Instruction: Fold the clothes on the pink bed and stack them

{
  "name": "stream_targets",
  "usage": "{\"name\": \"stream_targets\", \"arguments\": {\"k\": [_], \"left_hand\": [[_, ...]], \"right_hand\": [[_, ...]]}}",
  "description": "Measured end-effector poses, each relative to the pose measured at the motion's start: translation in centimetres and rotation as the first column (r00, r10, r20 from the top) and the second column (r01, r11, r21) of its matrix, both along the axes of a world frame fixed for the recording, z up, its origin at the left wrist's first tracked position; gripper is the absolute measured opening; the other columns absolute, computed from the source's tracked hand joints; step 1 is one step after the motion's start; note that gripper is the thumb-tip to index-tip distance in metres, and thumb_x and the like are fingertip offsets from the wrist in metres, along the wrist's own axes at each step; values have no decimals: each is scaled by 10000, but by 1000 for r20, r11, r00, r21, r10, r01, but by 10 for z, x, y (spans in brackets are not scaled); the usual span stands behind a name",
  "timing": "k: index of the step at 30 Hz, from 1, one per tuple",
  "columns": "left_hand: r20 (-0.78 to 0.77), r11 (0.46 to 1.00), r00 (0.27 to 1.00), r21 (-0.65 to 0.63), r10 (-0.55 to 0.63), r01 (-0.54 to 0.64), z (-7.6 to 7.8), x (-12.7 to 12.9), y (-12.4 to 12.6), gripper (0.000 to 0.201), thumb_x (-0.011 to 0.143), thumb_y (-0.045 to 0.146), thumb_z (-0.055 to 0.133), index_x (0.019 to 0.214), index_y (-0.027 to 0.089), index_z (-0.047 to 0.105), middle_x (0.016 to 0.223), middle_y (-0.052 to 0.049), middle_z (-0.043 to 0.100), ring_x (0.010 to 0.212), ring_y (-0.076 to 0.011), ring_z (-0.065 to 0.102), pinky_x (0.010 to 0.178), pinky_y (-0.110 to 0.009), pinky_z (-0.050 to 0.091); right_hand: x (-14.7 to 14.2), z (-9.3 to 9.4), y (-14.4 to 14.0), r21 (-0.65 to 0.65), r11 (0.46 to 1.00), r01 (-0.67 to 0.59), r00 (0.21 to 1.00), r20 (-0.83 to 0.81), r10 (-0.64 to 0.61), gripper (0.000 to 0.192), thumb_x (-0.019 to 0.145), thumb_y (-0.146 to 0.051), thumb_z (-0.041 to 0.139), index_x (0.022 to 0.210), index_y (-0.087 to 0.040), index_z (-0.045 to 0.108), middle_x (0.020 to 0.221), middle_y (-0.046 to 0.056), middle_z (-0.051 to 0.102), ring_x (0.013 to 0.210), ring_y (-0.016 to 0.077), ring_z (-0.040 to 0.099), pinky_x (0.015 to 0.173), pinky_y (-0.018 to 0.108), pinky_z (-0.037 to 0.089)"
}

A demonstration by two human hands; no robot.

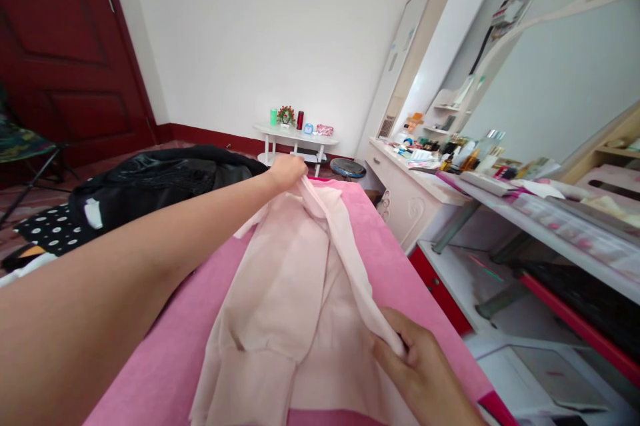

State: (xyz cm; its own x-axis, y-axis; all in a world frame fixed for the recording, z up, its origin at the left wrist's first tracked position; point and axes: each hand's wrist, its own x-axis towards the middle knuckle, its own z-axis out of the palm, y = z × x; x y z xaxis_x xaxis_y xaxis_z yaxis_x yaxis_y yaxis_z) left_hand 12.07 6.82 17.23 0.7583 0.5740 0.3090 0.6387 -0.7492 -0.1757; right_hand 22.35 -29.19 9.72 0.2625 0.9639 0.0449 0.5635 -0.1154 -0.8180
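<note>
1. Head view shows a pale pink garment (pixel 285 293) lying lengthwise on the pink-covered bed (pixel 170 353), its long axis running from the near edge away toward the far end.
2. Left hand (pixel 287 171) reaches to the far end of the garment; its fingers are closed, pinching the cloth at the top.
3. Right hand (pixel 420 366) sits at the near end, close to the bed's right edge; its fingers are curled shut on a folded strip of the same cloth.
4. That gripped edge (pixel 345 246) is stretched fairly taut between the two hands and lifted a little, slanting from far-left to near-right, while the rest of the garment lies loose to its left.
5. Right hand is the nearer one to the body; the left arm is stretched almost full.
6. Dark clothes (pixel 155 183) are heaped at the bed's far left corner, clear of the garment; a cluttered dressing table (pixel 425 189) stands just past the right edge.
</note>
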Motion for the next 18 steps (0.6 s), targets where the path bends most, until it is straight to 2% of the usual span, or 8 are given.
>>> {"name": "stream_targets", "arguments": {"k": [3, 7, 9, 11, 14, 16, 18], "left_hand": [[2, 999, 1000, 26, -19, 19, 12, 8, 15, 289, 843, 52, 411, 912, 98, 688, 1042, -161, 587, 1049, -302, 524, 816, -397, 378], [-13, 999, 999, 37, -34, 34, 6, -2, 32, 274, 828, 53, 413, 878, 97, 679, 1054, -169, 565, 1089, -312, 464, 823, -409, 349], [-27, 999, 999, 23, -35, 36, -6, -14, 40, 278, 832, 58, 399, 847, 109, 672, 1054, -168, 563, 1106, -309, 431, 833, -411, 338], [-51, 999, 998, -13, -32, 31, -22, -30, 46, 286, 825, 54, 389, 781, 119, 664, 1034, -167, 573, 1117, -305, 408, 858, -415, 325], [-89, 996, 996, -91, -18, 10, -52, -52, 51, 248, 784, 58, 437, 671, 134, 643, 953, -161, 610, 1107, -293, 427, 920, -415, 299], [-99, 990, 995, -141, 13, -27, -71, -61, 51, 170, 740, 92, 511, 638, 138, 639, 883, -155, 634, 1053, -292, 487, 951, -432, 284], [-87, 979, 994, -188, 66, -82, -84, -63, 50, 87, 700, 163, 582, 650, 141, 651, 815, -146, 650, 980, -304, 545, 945, -472, 293]], "right_hand": [[-25, 6, 18, -2, 997, -72, 988, -137, 71, 329, 828, -321, 533, 1105, -160, 606, 867, 36, 639, 818, 191, 587, 707, 265, 476], [-53, -5, 34, -74, 988, -138, 986, -101, 130, 443, 787, -259, 555, 1223, -186, 545, 947, 56, 630, 876, 201, 579, 719, 274, 473], [-62, -11, 37, -134, 970, -201, 979, -37, 198, 456, 739, -231, 605, 1192, -189, 563, 982, 58, 614, 871, 186, 572, 710, 249, 456], [-63, -13, 41, -181, 935, -304, 951, 6, 310, 404, 683, -231, 676, 1080, -184, 615, 975, 42, 604, 824, 161, 567, 671, 216, 431], [-49, -6, 58, -195, 893, -406, 903, 62, 425, 144, 779, -303, 617, 824, -175, 666, 792, -8, 609, 683, 120, 556, 592, 198, 393], [-32, -2, 80, -114, 945, -308, 923, 205, 326, 261, 877, -342, 488, 802, -179, 678, 744, -4, 624, 688, 132, 572, 630, 220, 414], [-18, -7, 107, 47, 989, -139, 915, 389, 110, 322, 904, -373, 433, 1027, -182, 661, 989, 53, 660, 927, 189, 591, 817, 288, 437]]}}
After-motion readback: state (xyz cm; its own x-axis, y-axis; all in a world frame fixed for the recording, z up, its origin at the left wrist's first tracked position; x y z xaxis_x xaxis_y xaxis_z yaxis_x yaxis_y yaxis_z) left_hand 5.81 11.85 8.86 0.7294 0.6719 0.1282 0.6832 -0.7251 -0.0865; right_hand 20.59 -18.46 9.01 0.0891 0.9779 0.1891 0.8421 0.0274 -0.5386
